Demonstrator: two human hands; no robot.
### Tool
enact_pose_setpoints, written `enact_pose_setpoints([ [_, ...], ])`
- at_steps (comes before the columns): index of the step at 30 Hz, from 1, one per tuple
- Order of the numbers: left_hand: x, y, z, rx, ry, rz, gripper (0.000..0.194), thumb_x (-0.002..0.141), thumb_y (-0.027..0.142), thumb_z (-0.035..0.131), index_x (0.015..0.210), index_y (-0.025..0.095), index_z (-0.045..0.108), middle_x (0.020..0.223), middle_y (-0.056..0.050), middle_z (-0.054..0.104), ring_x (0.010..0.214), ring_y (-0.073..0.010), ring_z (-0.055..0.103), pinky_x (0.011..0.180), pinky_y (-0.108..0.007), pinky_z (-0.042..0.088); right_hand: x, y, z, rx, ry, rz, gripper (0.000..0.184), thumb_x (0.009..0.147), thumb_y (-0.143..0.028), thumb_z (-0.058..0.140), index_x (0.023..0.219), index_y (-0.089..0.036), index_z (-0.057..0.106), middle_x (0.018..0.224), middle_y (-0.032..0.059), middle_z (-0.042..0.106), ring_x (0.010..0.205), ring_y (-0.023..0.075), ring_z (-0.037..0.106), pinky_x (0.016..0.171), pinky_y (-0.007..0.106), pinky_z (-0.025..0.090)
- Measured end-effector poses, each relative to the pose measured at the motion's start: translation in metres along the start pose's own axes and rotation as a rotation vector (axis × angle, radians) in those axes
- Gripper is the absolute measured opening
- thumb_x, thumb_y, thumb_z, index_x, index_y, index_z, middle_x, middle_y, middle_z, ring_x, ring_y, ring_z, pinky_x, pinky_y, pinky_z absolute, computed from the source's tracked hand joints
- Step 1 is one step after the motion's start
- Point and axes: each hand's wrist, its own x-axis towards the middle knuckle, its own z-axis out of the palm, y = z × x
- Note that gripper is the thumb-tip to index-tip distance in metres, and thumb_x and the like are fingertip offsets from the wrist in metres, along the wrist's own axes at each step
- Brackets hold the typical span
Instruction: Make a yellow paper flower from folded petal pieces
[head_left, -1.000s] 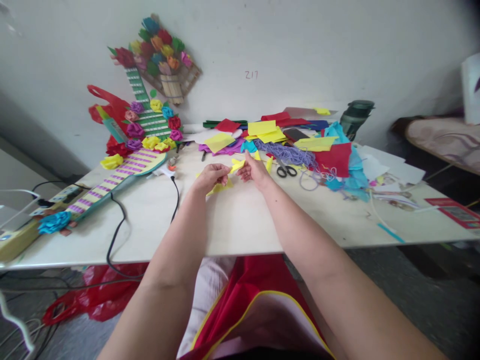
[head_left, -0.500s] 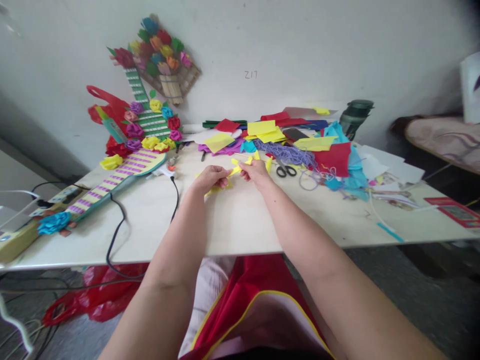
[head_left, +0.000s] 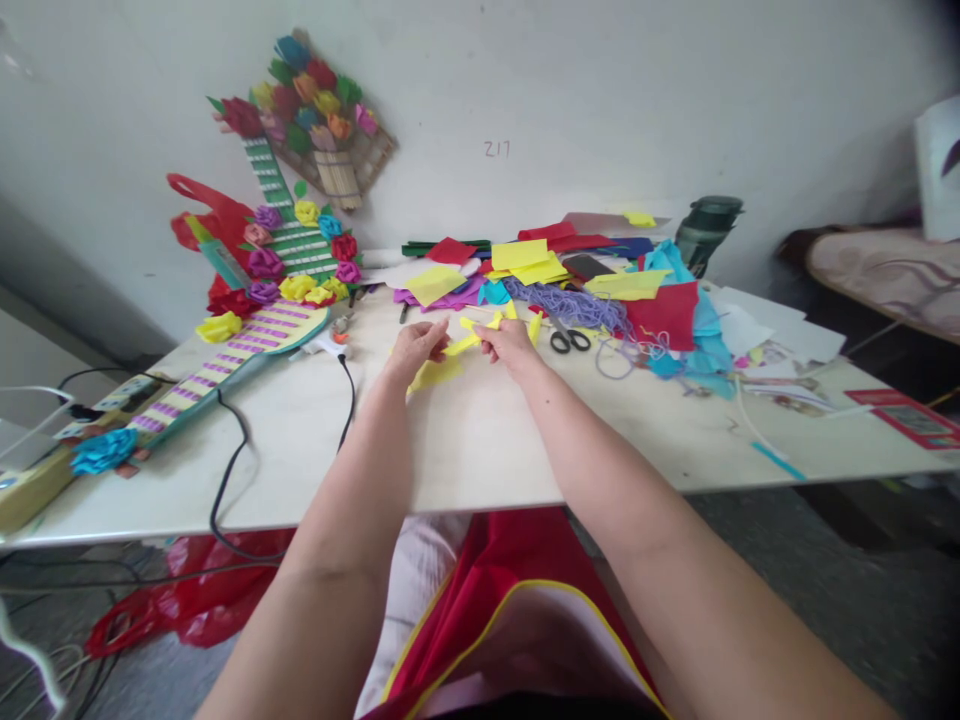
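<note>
A bent yellow crepe-paper strip is pinched between the thumb and fingers of my right hand. More folded yellow ends stick out above and beside that hand. My left hand is at the strip's other end, thumb lifted away from the curled fingers; its fingertips are close to the paper, and whether they touch it is unclear. Under the hands, a yellow paper piece lies on the table. Dark-handled scissors rest just right of my right hand.
Coloured paper sheets, purple yarn and a dark green bottle stand along the back. On the left are a guitar-shaped craft with paper flowers, a white glue gun and its black cord. White scraps lie at right.
My left thumb has lifted off the strip it was pinching, and the left fingers have loosened. My right hand keeps its grip. The whole view has shifted slightly.
</note>
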Motion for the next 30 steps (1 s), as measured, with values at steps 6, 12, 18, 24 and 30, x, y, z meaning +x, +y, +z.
enact_pose_setpoints([
  [6,-0.0071,0.0032,0.0079,0.056,-0.188,0.043,0.041,0.059,0.048,0.074,0.069,0.010,0.062,0.054,-0.002,0.058,0.048,-0.0090,0.052,0.049,-0.021,0.042,0.0017,0.0062,0.0052,-0.019,-0.063,-0.036,0.027,0.072,-0.022,0.066,0.052,-0.014,0.051,0.037,-0.0049,0.049,0.030,0.0041,0.038,0.030,0.016,0.033],
  [12,-0.0078,0.0034,0.0067,0.079,-0.272,0.024,0.036,0.066,0.047,0.069,0.066,0.012,0.060,0.049,-0.001,0.056,0.040,-0.0077,0.048,0.044,-0.021,0.036,-0.0010,0.0046,0.0057,-0.034,-0.065,-0.020,0.025,0.071,-0.025,0.068,0.054,-0.014,0.052,0.039,-0.0054,0.049,0.031,0.0038,0.038,0.032,0.016,0.033],
  [18,-0.0056,-0.0013,0.0033,0.113,-0.310,0.020,0.032,0.072,0.042,0.064,0.062,0.014,0.055,0.045,0.002,0.051,0.039,-0.0059,0.043,0.042,-0.020,0.030,-0.0021,0.0055,0.0067,-0.187,-0.035,-0.011,0.023,0.074,-0.027,0.063,0.056,-0.015,0.053,0.043,-0.0044,0.051,0.034,0.0049,0.039,0.037,0.018,0.034],
  [24,-0.0058,-0.0033,0.0025,0.139,-0.309,0.013,0.032,0.073,0.041,0.063,0.057,0.015,0.050,0.043,0.003,0.046,0.038,-0.0047,0.037,0.041,-0.020,0.025,-0.0014,0.0067,0.0063,-0.594,0.019,-0.184,0.028,0.077,-0.032,0.058,0.056,-0.014,0.060,0.054,0.0013,0.060,0.053,0.0104,0.054,0.053,0.021,0.039],
  [30,-0.0054,-0.0057,0.0031,0.099,-0.328,-0.046,0.035,0.072,0.045,0.062,0.058,0.017,0.047,0.040,0.004,0.043,0.034,-0.0049,0.032,0.037,-0.021,0.019,-0.0079,0.0034,0.0076,-0.997,0.093,-0.418,0.027,0.083,-0.035,0.052,0.072,-0.017,0.069,0.077,0.0069,0.069,0.075,0.0171,0.060,0.062,0.025,0.037],
])
